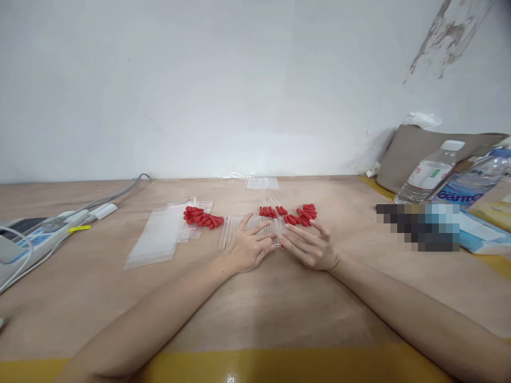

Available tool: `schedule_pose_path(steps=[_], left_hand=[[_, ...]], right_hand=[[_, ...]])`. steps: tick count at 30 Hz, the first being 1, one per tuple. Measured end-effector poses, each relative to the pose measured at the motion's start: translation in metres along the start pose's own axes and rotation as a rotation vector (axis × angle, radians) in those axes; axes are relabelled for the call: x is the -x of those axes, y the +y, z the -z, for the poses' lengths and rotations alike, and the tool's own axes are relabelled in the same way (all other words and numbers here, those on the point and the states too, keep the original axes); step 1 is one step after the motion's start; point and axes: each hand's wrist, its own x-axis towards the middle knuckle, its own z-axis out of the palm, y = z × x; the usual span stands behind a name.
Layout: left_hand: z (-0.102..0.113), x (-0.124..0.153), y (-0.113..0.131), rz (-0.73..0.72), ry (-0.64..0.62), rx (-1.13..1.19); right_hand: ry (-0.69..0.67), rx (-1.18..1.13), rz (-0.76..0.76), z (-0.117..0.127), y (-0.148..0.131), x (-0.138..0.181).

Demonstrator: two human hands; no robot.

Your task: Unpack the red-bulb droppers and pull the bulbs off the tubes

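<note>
A row of droppers with thin clear tubes point(231, 229) and red rubber bulbs point(203, 217) lies across the table. More red bulbs point(305, 214) fan out on the right, and a small group point(268, 211) sits behind the middle. My left hand point(250, 247) rests over the clear tubes, its fingers spread and pointing right. Opposite it, my right hand point(313, 249) has its fingers stretched out to the left, their tips at the tubes. A bit of red shows by those fingertips; its thumb is hidden.
Clear plastic bags point(154, 234) lie left of the droppers, and another bag point(262, 183) near the wall. A power strip point(43, 234) with cables is at far left. At right stand a grey-brown bin point(393, 154), a water bottle point(429, 173) and a blue pack point(485, 236).
</note>
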Motion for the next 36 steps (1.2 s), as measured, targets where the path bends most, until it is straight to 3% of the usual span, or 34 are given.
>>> schedule_pose_path(steps=[8,11,17,20,23,25,31,36], left_hand=[[-0.001,0.002,-0.002,0.0,-0.01,0.016],[0.001,0.006,-0.008,0.034,-0.011,-0.012],[0.0,0.007,-0.017,0.25,0.021,-0.125],[-0.005,0.004,-0.017,0.328,0.038,-0.133],[-0.011,0.0,-0.019,0.324,0.05,-0.113],[-0.015,-0.004,-0.019,0.294,0.076,-0.099],[-0.019,-0.011,-0.018,0.24,0.182,-0.03],[-0.019,-0.008,-0.015,0.149,0.106,-0.057]], right_hand=[[0.022,0.003,0.012,0.003,0.004,0.001],[0.016,-0.081,-0.071,0.003,0.013,0.008],[-0.035,-0.346,-0.514,-0.01,0.033,0.022],[-0.08,-0.398,-0.834,-0.019,0.052,0.022],[-0.241,-0.428,-1.199,-0.025,0.081,0.021],[-0.391,-0.512,-1.347,-0.029,0.102,0.022],[-0.507,-0.621,-1.401,-0.044,0.126,0.031],[-0.56,-0.651,-1.373,-0.048,0.12,0.034]])
